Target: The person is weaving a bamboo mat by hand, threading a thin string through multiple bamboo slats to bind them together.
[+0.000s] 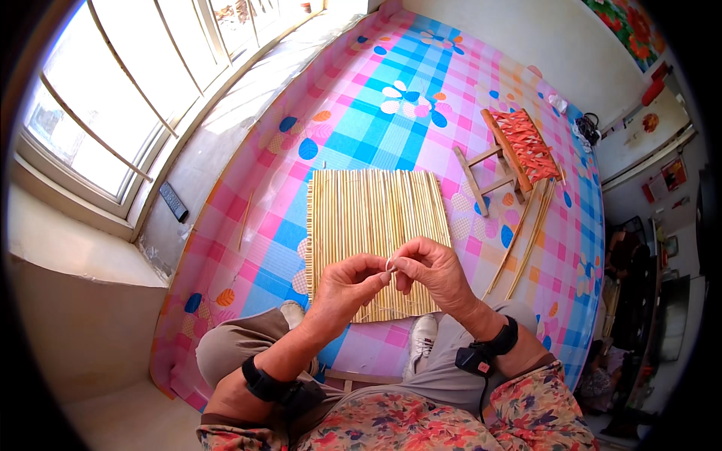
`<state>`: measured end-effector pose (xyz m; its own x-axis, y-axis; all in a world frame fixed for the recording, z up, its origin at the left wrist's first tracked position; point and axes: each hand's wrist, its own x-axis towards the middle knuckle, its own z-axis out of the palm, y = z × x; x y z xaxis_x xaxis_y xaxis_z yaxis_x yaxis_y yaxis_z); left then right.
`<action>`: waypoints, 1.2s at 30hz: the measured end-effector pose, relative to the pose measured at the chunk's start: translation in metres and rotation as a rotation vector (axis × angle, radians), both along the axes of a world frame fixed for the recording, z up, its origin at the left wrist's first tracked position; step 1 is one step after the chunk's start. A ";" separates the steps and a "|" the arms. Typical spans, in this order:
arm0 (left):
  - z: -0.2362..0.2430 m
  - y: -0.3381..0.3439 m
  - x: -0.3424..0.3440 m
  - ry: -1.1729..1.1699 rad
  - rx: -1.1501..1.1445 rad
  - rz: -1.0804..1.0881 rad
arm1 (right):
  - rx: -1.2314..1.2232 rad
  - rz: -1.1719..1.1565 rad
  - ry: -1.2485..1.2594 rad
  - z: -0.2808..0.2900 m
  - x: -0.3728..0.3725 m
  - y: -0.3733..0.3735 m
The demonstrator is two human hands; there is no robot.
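Note:
My left hand (pixel 350 286) and my right hand (pixel 435 274) meet fingertip to fingertip over a mat of straw-coloured stalks (pixel 368 210). Between the pinched fingers shows a thin, pale loop of thread (pixel 389 264); both hands grip it. The mat lies flat in front of me, its stalks running away from my body and bound side by side. Its near edge reaches my shoes, and my hands hide part of its nearer half.
A small wooden stool with a red woven seat (pixel 525 143) lies tipped over at the right. Several loose stalks (pixel 530 240) lie beside it. A black remote control (pixel 174 201) rests on the window ledge at left. Checked pink and blue sheeting (pixel 353 143) covers the surface below.

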<state>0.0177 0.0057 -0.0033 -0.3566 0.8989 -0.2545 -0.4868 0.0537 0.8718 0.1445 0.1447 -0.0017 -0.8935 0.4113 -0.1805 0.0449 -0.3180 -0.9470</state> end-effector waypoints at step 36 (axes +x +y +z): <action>0.015 0.001 -0.001 0.222 -0.099 -0.055 | 0.014 0.012 0.038 0.001 0.003 0.001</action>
